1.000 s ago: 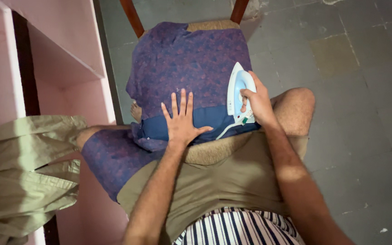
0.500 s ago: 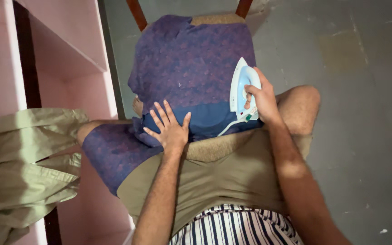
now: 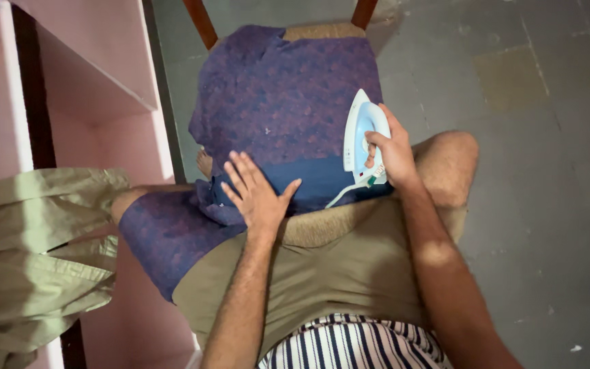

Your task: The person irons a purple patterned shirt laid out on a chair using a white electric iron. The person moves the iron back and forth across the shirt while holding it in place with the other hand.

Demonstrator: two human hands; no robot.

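Iron [image 3: 362,140] sits tipped on its edge at 3 o'clock of the purple garment [image 3: 281,102] on the chair seat, right hand [image 3: 392,152] wrapped round its handle. Left hand [image 3: 257,195] lies flat, fingers spread, at 6 o'clock. Risk: burnt fingers or bare knee [image 3: 448,164], both so near the soleplate.

A purple garment [image 3: 285,102] is spread over a chair seat [image 3: 322,225]. It is pressed flat by the left hand [image 3: 257,195], while a white-and-blue iron [image 3: 362,140] is gripped, seemingly upright, by the right hand [image 3: 394,154].
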